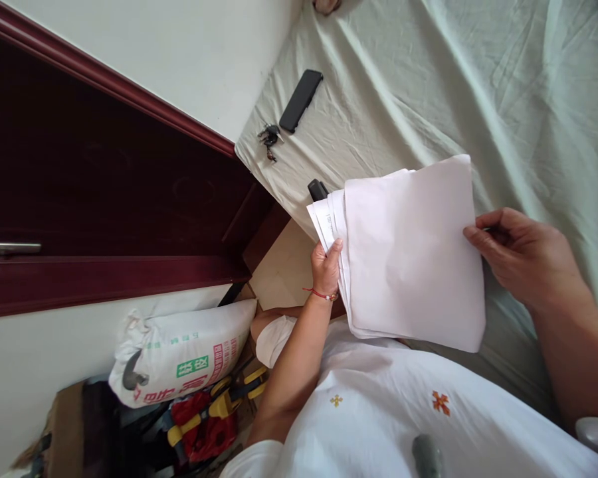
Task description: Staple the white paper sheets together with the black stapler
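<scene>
Here the left hand (326, 269) gripped the paper stack (413, 259), thumb on top (red bracelet (323, 294) at that wrist!), while the right hand (523, 255), nearly closed, pinched the opposite edge, all before the white shirt (379, 398).

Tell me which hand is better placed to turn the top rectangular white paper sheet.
Probably your right hand: its thumb and fingertips are already at the sheet's right edge, whereas your left hand is occupied gripping the stacked white papers at the opposite edge.
</scene>
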Motion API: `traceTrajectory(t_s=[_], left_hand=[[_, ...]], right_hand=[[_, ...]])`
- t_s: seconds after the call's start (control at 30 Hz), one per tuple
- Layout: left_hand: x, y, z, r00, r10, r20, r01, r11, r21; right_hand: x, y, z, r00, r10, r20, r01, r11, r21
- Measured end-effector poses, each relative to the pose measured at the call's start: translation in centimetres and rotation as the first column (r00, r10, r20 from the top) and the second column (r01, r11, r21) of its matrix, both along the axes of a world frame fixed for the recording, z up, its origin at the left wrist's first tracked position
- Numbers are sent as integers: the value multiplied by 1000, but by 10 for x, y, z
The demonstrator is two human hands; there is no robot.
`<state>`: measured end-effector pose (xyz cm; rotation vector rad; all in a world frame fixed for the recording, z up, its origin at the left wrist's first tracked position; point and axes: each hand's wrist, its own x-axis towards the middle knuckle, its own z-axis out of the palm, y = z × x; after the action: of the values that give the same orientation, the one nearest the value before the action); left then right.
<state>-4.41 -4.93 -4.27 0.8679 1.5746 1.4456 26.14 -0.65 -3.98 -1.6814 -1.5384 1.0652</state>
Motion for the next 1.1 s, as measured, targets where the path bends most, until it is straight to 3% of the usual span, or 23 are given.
traceTrajectory(t_s=[0.17,0.47,0.8,1.1], left_hand=[[3,1,2,1000,11,4,-11,1000,-23],[3,2,4,999,-7,36,9,999,-47],[-2,3,5,996,-25,-89,22,999,-36],[2,4,8,996,33,-77,-40,996,-86]], right_hand=[[-3,1,9,997,72,20,-71,996,-62],[-2,0,10,997,56,55,-51,995,-81],[-3,2,15,997,58,57,-56,998,-40],[-3,1,15,997,73,38,-72,997,-31]])
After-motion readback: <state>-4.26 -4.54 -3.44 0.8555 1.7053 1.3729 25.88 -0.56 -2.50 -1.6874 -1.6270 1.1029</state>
